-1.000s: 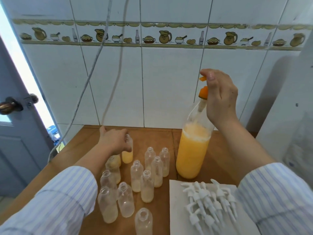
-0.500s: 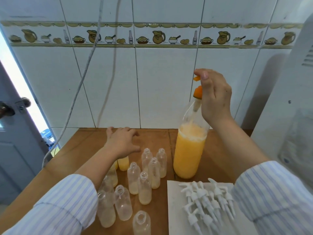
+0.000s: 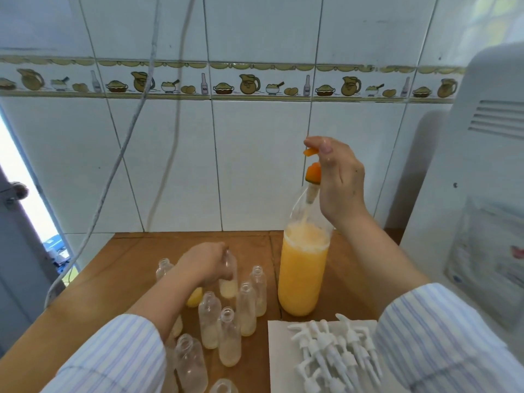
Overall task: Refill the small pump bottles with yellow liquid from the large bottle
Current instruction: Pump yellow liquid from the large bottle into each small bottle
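A large clear bottle (image 3: pixel 302 276) with yellow liquid stands on the wooden table (image 3: pixel 119 268). My right hand (image 3: pixel 338 177) holds its orange pump head (image 3: pixel 313 173) at the top, thumb on the nozzle. Several small clear bottles (image 3: pixel 229 338) without caps stand to the left of the large bottle, some with a little pale liquid. My left hand (image 3: pixel 205 262) grips one small bottle (image 3: pixel 229 279) at the back of the group. One small bottle (image 3: pixel 195 297) with yellow liquid stands partly hidden behind my left forearm.
Several white pump tops (image 3: pixel 334 353) lie on a white sheet (image 3: pixel 279 361) at the front right. A white appliance (image 3: pixel 482 194) stands to the right. A tiled wall is behind, cables (image 3: pixel 136 117) hang at left, and a door (image 3: pixel 17 251) is at far left.
My left hand let go of the yellow-filled small bottle, moved right and took hold of another small bottle. My right hand stayed on the orange pump head.
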